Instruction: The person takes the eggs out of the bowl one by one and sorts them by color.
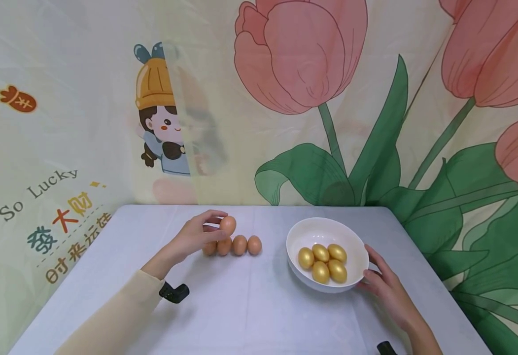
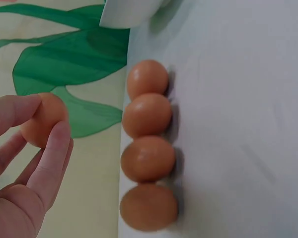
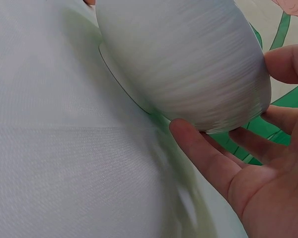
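The person's left hand (image 1: 192, 236) pinches one brown egg (image 1: 228, 225) between thumb and fingertips, lifted above the tabletop (image 1: 267, 315) over a close row of four brown eggs (image 1: 239, 245). The right hand (image 1: 385, 281) grips the side of a white bowl (image 1: 316, 229), thumb at the rim and fingers against the outer wall. Five golden eggs (image 1: 320, 271) lie inside it. The right wrist view crops the bowl, so whether its foot sits fully flat is hard to tell.

The step in hand looks to be handling a single brown egg while the bowl is steadied. The next move seems to call for a light, secure pinch and a path clear of the row, with the bowl held level.
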A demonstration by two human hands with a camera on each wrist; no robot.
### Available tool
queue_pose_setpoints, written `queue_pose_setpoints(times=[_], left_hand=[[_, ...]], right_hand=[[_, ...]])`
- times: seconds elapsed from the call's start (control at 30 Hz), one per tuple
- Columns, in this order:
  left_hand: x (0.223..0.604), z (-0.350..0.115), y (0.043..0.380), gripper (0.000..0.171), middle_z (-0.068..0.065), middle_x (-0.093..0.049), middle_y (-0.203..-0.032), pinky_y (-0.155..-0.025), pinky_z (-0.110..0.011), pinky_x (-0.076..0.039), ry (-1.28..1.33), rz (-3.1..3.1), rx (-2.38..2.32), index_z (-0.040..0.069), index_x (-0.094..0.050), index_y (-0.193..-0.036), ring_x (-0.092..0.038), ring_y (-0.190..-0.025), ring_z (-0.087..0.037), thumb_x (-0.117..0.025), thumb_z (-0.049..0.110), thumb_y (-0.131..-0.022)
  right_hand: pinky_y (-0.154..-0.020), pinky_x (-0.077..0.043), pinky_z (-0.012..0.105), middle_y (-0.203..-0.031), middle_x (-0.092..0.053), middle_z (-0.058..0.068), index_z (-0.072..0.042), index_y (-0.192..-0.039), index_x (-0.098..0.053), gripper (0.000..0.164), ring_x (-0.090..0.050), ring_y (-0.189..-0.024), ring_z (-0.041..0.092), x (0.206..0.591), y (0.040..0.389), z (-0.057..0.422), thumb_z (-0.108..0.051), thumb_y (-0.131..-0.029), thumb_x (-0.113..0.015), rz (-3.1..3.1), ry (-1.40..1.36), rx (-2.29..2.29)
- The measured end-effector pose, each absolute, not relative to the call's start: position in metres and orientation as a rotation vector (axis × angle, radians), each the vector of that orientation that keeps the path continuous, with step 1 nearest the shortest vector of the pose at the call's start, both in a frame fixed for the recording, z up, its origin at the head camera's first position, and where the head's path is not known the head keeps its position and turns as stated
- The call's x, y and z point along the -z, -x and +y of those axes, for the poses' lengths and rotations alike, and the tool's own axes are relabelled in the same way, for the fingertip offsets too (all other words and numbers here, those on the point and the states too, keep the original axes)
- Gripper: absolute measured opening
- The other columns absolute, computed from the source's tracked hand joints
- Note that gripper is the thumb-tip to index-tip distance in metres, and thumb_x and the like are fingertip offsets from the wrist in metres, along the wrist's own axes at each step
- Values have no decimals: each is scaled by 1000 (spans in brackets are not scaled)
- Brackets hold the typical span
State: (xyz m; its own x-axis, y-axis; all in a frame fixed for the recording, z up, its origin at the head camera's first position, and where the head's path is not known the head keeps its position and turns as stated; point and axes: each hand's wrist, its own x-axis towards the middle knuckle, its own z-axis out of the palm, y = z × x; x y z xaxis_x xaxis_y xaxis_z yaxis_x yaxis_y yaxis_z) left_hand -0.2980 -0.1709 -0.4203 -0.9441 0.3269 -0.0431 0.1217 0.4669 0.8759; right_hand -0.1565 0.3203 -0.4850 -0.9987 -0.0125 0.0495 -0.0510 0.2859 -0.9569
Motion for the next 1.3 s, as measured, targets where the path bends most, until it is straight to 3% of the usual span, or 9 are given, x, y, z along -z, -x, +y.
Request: queue_pose_setpoints(times=[0.5,0.93,1.3], left_hand=[[429,-229,296,66,-6,-54,-155,-112,-59,-46,-301,2567,-1435,25,-52,-154,-55,-138,-37,-78,44,-97],[456,-248,297,63,-17,-57,-152,-105,-49,-52,-298,2570,-1458,16,-53,-154,-60,-132,-39,-78,33,-99],[478,-259,302,61,-17,-60,-148,-102,-43,-55,-289,2596,-1433,11,-56,-151,-61,-130,-38,-80,30,-98]], right_hand=[[-95,-61,34,-168,-22,24,-15,-171,-16,68,-60,-119,1,485,157,320,-30,-114,-50,-2481,-69,-1884],[-94,-62,33,-166,-24,23,-15,-171,-17,67,-60,-120,5,486,156,321,-28,-114,-50,-2478,-64,-1866],[-95,-61,32,-168,-22,23,-15,-171,-17,67,-60,-120,4,486,156,321,-29,-114,-50,-2476,-69,-1873]])
